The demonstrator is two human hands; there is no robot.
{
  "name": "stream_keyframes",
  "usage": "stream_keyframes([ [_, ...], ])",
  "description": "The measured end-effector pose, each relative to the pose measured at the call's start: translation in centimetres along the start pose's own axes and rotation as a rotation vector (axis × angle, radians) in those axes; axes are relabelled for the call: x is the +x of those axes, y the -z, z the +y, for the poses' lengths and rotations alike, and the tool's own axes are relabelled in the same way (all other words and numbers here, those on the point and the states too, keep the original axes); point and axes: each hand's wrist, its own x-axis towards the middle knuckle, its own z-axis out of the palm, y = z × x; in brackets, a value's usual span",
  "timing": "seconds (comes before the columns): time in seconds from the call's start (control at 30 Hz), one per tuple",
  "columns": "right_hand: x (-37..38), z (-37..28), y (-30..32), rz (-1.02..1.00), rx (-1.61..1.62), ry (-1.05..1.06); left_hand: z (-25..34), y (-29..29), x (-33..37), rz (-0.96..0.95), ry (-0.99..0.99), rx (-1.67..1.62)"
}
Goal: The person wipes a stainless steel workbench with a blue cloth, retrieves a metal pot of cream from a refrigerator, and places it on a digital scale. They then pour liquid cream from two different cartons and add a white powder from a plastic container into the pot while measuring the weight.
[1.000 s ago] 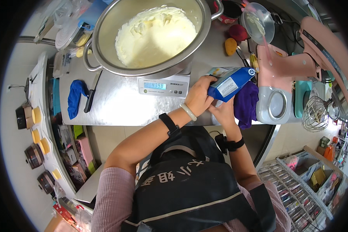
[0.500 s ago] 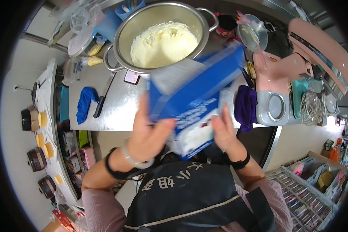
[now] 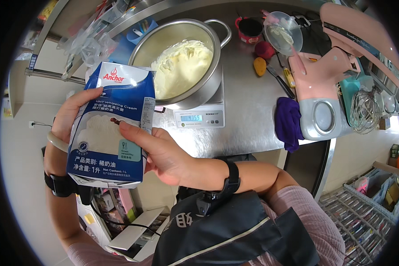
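Left to right: A person's left hand gripped the left side of a blue-and-white carton, raised in front of the surface, while the right hand clasped its lower right side, thumb across the front; the carton's contents could not be seen. Clear plastic bags crowded the area behind, and the carton's upper right edge blocked part of a steel bowl. The bowl, holding a pale yellow whipped mass, sat on a lit digital scale. Beyond it stood a red pot, near a round red fruit, a yellow-orange fruit and a black-handled knife. A clear bowl carried pale smears. A purple cloth lay at the near edge, beside a pink stand mixer with a wire whisk.
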Motion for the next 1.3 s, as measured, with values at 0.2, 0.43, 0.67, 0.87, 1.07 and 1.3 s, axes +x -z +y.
stream_keyframes([
  [0.2, 0.6, -0.5, 0.3, 0.020, 0.216, -0.041, 0.6, 0.2, 1.1, 0.092, -0.035, 0.182],
  [0.43, 1.1, -0.8, 0.3, 0.018, 0.235, 0.014, 0.7, -0.6, 0.8, 0.076, -0.002, 0.039],
  [0.67, 1.6, -1.3, 1.7, -0.038, 0.034, -0.036, -1.4, 0.0, 1.0, 0.110, -0.189, 0.023],
  [0.87, 2.7, -1.6, 4.8, -0.078, -0.439, 0.202, -7.2, 2.4, 1.6, 0.169, -0.557, -0.058],
  [1.07, 2.2, -2.8, 6.5, -0.010, -1.076, 0.504, -10.9, 2.5, 3.2, 0.077, -0.765, -0.258],
  [1.3, -6.0, -6.2, 12.9, -0.118, -1.560, 0.498, -15.4, -1.2, 5.4, -0.545, -1.065, 0.254],
])
